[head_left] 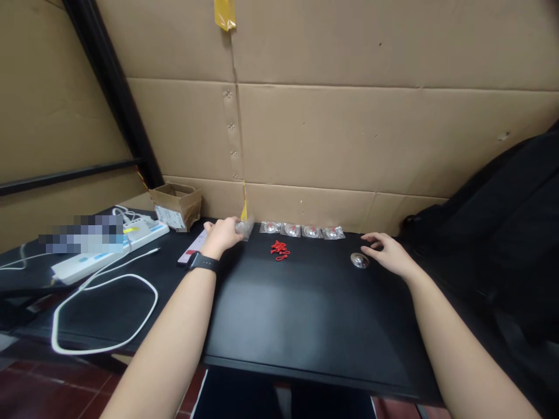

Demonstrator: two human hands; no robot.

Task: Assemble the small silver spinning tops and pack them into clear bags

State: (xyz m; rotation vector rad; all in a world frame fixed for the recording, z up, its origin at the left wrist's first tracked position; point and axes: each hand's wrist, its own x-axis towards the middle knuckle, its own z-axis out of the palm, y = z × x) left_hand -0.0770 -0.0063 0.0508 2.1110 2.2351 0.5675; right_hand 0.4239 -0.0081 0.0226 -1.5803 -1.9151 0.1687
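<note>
My left hand (pixel 222 235), with a black watch band at the wrist, is at the back of the table. Its thumb and fingers close on a clear plastic packet (pixel 247 228); what is inside is hard to make out. My right hand (pixel 388 253) hovers at the right, fingers apart and holding nothing. Just beside its fingertips lies a shiny domed metal disc (pixel 359 260), unwrapped. Several similar discs in clear packets (pixel 292 230) line the back edge. A small pile of red cord loops (pixel 279 250) lies in front of them.
A phone (pixel 192 247) lies partly under my left hand. Leftward are a small open cardboard box (pixel 177 203), a white power strip (pixel 87 262) and a looped white cable (pixel 152 308). Cardboard (pixel 327 139) walls the back; a black bag (pixel 493 233) stands right.
</note>
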